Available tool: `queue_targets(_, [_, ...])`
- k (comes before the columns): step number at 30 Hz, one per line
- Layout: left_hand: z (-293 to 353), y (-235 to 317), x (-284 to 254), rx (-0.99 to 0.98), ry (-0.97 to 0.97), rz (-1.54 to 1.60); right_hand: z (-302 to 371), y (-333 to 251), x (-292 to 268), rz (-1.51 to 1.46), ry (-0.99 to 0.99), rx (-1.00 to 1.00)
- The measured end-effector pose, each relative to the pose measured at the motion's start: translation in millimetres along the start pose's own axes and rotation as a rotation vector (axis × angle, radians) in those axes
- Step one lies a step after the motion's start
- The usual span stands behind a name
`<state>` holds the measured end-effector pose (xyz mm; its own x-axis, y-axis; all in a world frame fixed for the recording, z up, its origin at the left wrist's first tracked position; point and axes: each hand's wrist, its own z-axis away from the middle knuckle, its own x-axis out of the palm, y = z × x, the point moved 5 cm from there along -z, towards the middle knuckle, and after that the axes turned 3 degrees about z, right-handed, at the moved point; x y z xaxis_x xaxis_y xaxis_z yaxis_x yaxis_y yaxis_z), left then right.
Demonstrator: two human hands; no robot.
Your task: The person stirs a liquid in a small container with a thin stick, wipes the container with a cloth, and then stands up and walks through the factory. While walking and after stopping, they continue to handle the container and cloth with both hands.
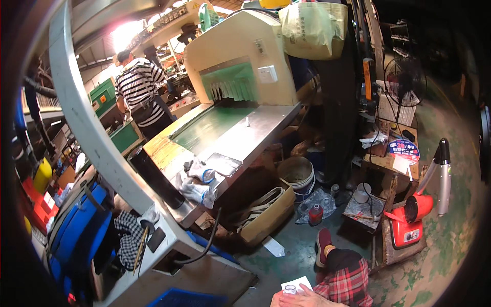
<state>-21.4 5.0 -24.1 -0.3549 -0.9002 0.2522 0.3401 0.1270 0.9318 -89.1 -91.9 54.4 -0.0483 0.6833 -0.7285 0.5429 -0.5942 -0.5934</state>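
We look down at the near edge of the scene, where a small clear round container (289,289) sits between the left hand (278,299) and the right hand (313,299). Its pale rim faces up toward us, so we judge that its axis runs roughly upright, though the fingers hide its lower body and we cannot be sure of its full length. The left hand lies just to the near left of the rim, and we read its grip as closed around the container. The right hand lies to the right, its fingers reaching left toward the rim; we cannot tell whether its grip is firm on the container or only resting beside it. By our judgement the left hand is the nearer of the two, and the rim is exposed between them. A white sheet (302,282) shows just beyond the rim, on the far side of the fingers. To the right of the hands we see red plaid cloth (354,280), with a dark red shoe (322,244) farther off, and beyond that a red bottle (316,215) on crumpled clear plastic (327,200).
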Motion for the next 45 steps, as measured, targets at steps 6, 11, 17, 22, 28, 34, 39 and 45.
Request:
queue_targets(6, [9.8, -12.9, -13.9, -0.149, 0.008, 0.270, -6.8, -14.8, 5.3, 0.234, -0.014, -0.071])
queue_targets(11, [15.2, 5.3, -17.7, -0.033, 0.011, 0.228, -6.0, -27.0, -4.5, 0.247, 0.077, -0.084])
queue_targets(17, [29.0, 27.4, -19.1, -0.026, 0.050, 0.488, 2.9, -31.0, -21.4, 0.202, 0.317, 0.021])
queue_targets(22, [40.1, 30.9, -22.7, 0.044, 0.004, 0.434, 2.5, -36.4, -26.0, 0.199, 0.401, 0.080])
queue_targets(28, [48.5, 40.9, -21.0, 0.092, -0.022, 0.341, 0.6, -34.9, -25.9, 0.062, 0.489, 0.182])
queue_targets(34, [39.2, 39.7, -10.8, 0.061, -0.030, 0.283, -3.8, -29.0, -29.2, 0.031, 0.464, 0.179])
queue_targets(39, [25.1, 37.6, 3.5, 0.040, -0.095, 0.218, -9.5, -15.8, -32.3, 0.005, 0.452, 0.236])
queue_targets(45, [11.4, 50.8, 24.7, 0.053, -0.059, 0.009, -11.1, 4.0, -44.4, -0.002, 0.459, 0.300])
